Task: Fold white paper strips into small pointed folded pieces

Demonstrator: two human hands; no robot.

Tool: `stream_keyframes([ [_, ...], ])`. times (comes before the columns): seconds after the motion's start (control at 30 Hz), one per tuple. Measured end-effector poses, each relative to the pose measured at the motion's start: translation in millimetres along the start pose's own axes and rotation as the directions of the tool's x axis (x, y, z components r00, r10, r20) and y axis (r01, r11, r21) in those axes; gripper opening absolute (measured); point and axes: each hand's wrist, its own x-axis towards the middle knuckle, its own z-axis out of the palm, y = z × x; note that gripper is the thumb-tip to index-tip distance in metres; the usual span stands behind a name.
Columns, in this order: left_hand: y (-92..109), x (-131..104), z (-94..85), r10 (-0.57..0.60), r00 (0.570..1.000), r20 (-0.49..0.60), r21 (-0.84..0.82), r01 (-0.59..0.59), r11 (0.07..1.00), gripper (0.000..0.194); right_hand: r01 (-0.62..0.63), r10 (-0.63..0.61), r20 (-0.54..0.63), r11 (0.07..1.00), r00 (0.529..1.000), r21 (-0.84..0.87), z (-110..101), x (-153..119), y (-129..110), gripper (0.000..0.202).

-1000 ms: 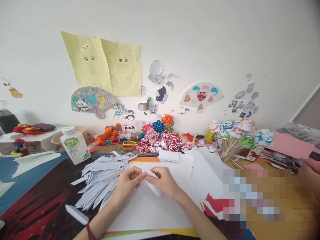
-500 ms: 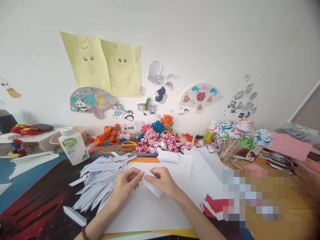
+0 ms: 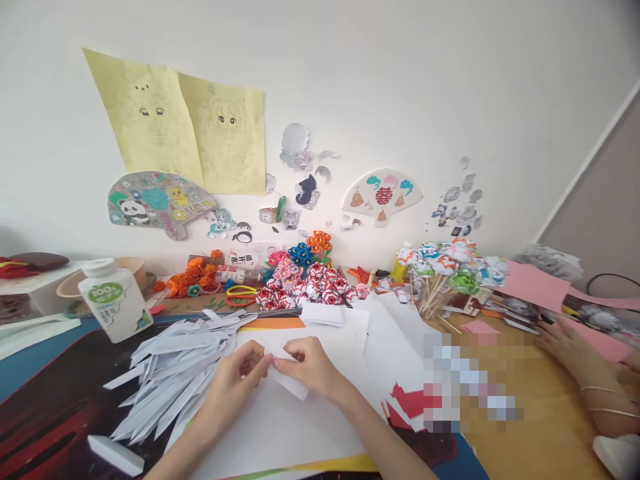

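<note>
Between my two hands is a narrow strip of white folded paper [image 3: 293, 385], slanting down to the right. My left hand [image 3: 240, 370] pinches its upper end with thumb and forefinger. Close against it, my right hand [image 3: 313, 367] grips the same strip, thumb on top. Both thumb tips nearly meet. Under them lies a large white sheet [image 3: 280, 433]. Left of my left hand spreads a heap of folded white paper strips [image 3: 170, 373], and one loose folded strip [image 3: 116, 455] lies nearer to me.
A white bottle [image 3: 115, 300] stands at the left back. Red-and-white paper flowers [image 3: 320, 287] are piled along the wall, and more flowers on sticks [image 3: 450, 263] stand to the right. Another person's hand [image 3: 575, 353] rests by pink paper [image 3: 595, 337] at the right.
The view has turned to the right, so things appear further left. My hands keep hold of the paper strip. More of the other person's hand and wrist now shows.
</note>
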Motion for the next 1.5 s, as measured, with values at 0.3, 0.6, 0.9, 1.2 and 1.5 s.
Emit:
stream_keyframes([
  [0.3,1.3,-2.9,-1.4,0.015,0.999,-0.038,0.057,-0.013,0.998,0.028,-0.045,0.043,0.033,0.997,0.999,0.069,-4.1,0.2,-1.3,0.046],
  [0.6,-3.9,1.0,-2.6,-0.074,0.996,-0.043,-0.083,0.07,0.994,0.029,-0.082,0.075,0.057,0.987,0.996,0.136,-3.7,1.0,2.4,0.044],
  [0.9,4.3,1.8,-5.0,-0.057,0.998,0.006,-0.084,0.058,0.995,0.032,-0.181,0.151,0.136,0.951,0.979,0.251,-6.2,0.5,6.1,0.031],
  [1.2,2.4,-2.2,-4.2,-0.032,0.999,-0.002,-0.018,0.032,0.999,0.033,-0.135,0.096,0.173,0.965,0.98,0.227,-6.6,-0.7,-0.6,0.03],
  [1.5,-0.1,-4.4,-6.5,0.027,0.999,-0.023,0.064,-0.025,0.998,0.032,-0.066,0.059,0.148,0.997,0.987,0.038,-7.2,-1.8,-5.8,0.049],
])
